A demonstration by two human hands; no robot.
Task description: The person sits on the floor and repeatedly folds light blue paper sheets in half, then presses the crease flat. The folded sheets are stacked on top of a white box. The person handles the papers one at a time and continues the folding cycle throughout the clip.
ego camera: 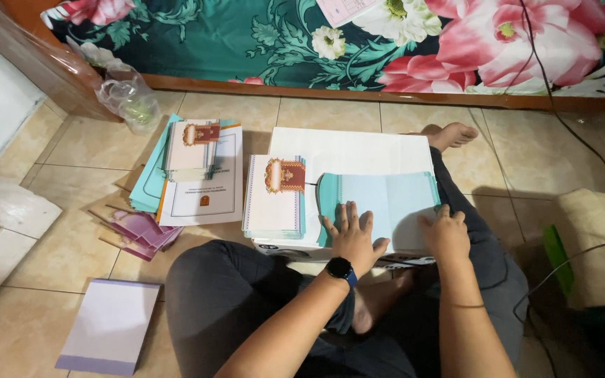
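Head view, left hand (353, 234): flat, fingers spread open, pressing on the pale blue sheet (386, 203); watch on wrist.
Right hand (445, 232): fingers curled down onto the sheet's near right edge, not closed round it.
Sheet: lies on the white box (348, 148) across the lap.
Left on box: card stack (274, 199).
Far left, floor: booklet pile (201, 175), plastic bag (129, 94).
Near left: notepad (110, 325).

The light blue sheet (386, 203) looked like smooth, matt paper. Under it, the white box (351, 150) looked like plain cardboard. Left of the box, a crinkly plastic bag (129, 94) shone on glossy floor tiles (316, 115).
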